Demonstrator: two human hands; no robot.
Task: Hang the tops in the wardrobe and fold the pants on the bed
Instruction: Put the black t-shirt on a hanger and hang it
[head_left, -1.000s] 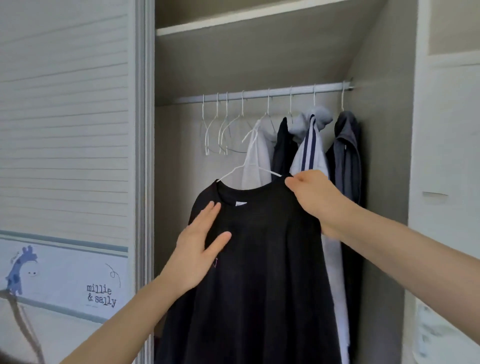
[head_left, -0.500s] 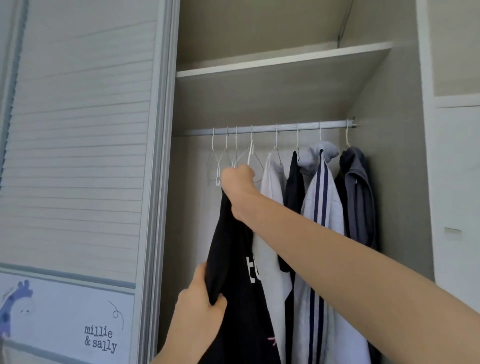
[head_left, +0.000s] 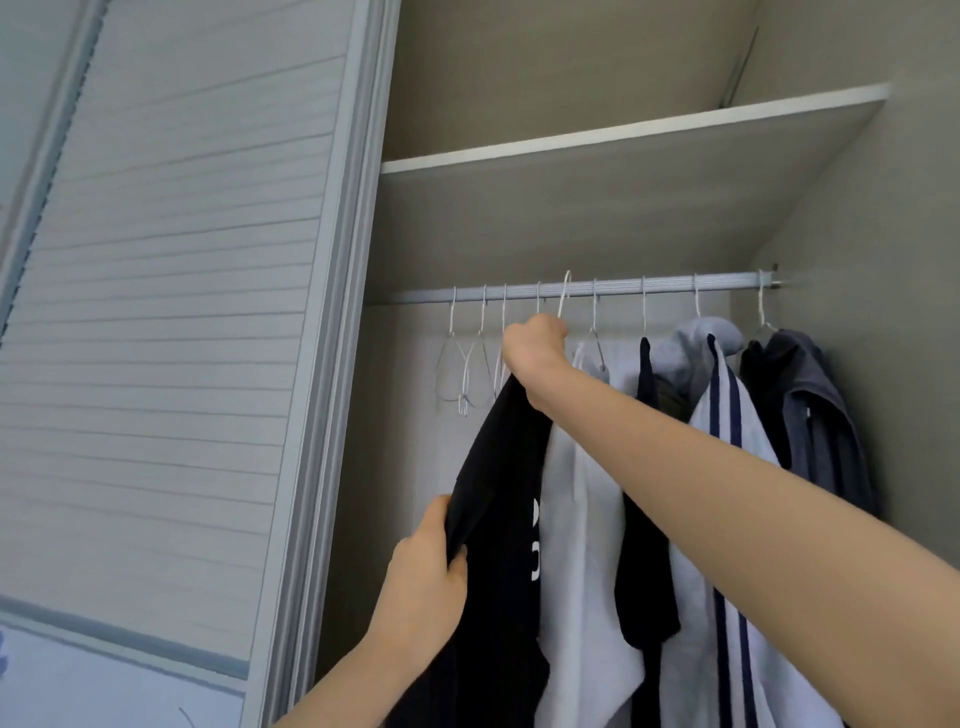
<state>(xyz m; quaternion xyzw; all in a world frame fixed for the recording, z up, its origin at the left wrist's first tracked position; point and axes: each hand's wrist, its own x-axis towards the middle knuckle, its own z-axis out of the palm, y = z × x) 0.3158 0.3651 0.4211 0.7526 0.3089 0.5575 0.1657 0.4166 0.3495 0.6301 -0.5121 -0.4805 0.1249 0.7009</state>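
At the wardrobe rail (head_left: 649, 287), the right hand (head_left: 535, 351) is gripping the neck of a white wire hanger (head_left: 564, 299), fingers curled tight around it and the collar of the black top (head_left: 498, 493), with the hook appearing to sit at or over the rail; whether it is fully seated cannot be told. The left hand (head_left: 423, 574) is pinching the black top's left edge lower down, holding the fabric away from the neighbouring clothes. The step in hand is judged to be hanging this top; the pants and the bed are not in view. The next move is calling for the hook to settle squarely on the rail before the right hand lets go, then the left hand releasing the cloth so it drops straight. Room is tight: empty hangers (head_left: 467, 364) are hanging just to the left, and a white garment (head_left: 582, 493) is touching the black top on the right. The shelf (head_left: 623, 132) is lying well above the rail, leaving clearance for the hook. The sliding door frame (head_left: 332, 364) is bounding the opening on the left.
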